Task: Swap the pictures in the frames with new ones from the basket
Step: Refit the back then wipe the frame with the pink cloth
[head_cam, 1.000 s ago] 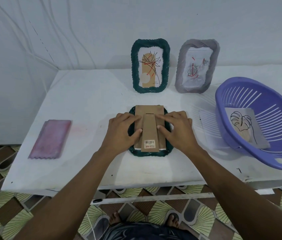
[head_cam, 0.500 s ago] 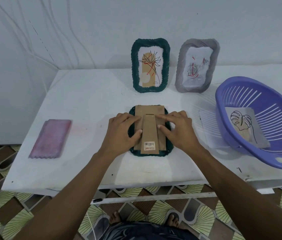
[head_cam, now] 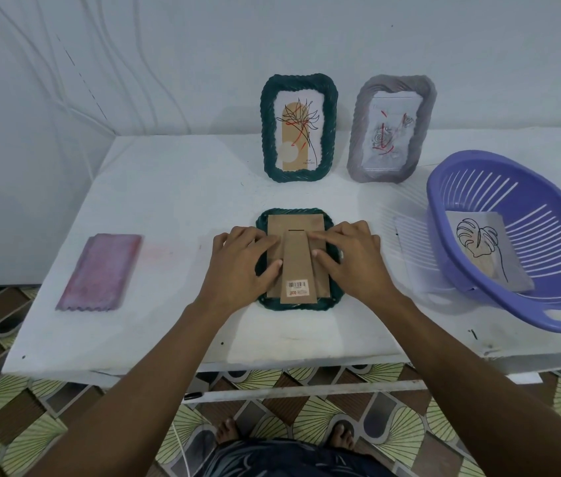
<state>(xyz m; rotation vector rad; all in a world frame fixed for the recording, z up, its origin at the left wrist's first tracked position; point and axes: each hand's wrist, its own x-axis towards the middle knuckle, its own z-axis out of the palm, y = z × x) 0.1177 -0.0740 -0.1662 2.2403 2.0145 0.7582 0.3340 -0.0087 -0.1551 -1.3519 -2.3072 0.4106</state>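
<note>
A dark green frame [head_cam: 294,306] lies face down at the table's middle, its brown cardboard back [head_cam: 295,224] and stand up. My left hand [head_cam: 237,259] presses on the back's left side, thumb against the stand. My right hand [head_cam: 353,258] rests on the right side, fingers across the stand's top. Behind stand a green frame [head_cam: 299,129] with a flower picture and a grey frame [head_cam: 390,129] with a rose picture. The purple basket [head_cam: 444,191] at right holds a leaf picture [head_cam: 485,246].
A pink folded cloth [head_cam: 100,271] lies at the table's left. A clear sheet [head_cam: 413,249] lies beside the basket. The white table [head_cam: 169,187] meets the wall behind; its front edge is near my legs, tiled floor below.
My right fingers slid slightly left across the top of the stand. The left hand and the frame stayed nearly still.
</note>
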